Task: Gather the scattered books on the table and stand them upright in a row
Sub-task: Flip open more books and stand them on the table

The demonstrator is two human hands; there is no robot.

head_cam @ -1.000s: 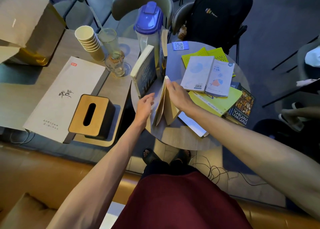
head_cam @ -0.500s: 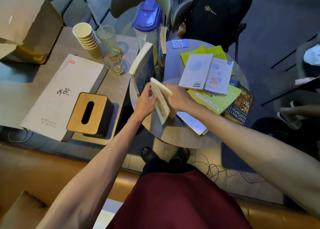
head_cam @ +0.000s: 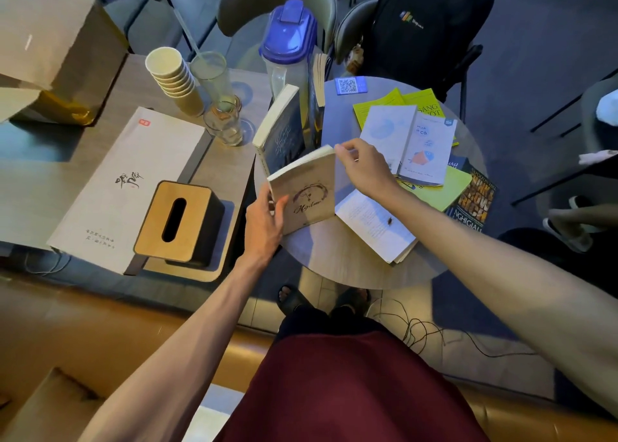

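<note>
Head view: a tan book [head_cam: 306,194] with a looping emblem on its cover stands tilted on the left part of the round counter [head_cam: 347,264]. Its lower edge appears to rest on the surface. Just beyond it a dark blue book [head_cam: 284,134] stands upright; whether the two touch cannot be told.

The left hand [head_cam: 266,222] grips the tan book's near left edge, its fingers [head_cam: 269,197] curled round that edge and the thumb lying across the cover. The right hand [head_cam: 366,169] pinches the book's far right top corner between thumb and fingertips.

Farther back, a second upright book [head_cam: 317,84] stands beside a clear pitcher [head_cam: 287,43] with a blue lid.

Other books lie flat on the right half of the counter:
- a white-and-blue book [head_cam: 408,140] on top of yellow-green books [head_cam: 446,187]
- a dark book [head_cam: 475,204] with orange lettering at the right edge
- an open white booklet [head_cam: 374,227] beside the right forearm

A blue QR card [head_cam: 349,85] lies at the far side. On the long counter to the left are a wooden tissue box [head_cam: 179,221] and stacked paper cups [head_cam: 174,74].
</note>
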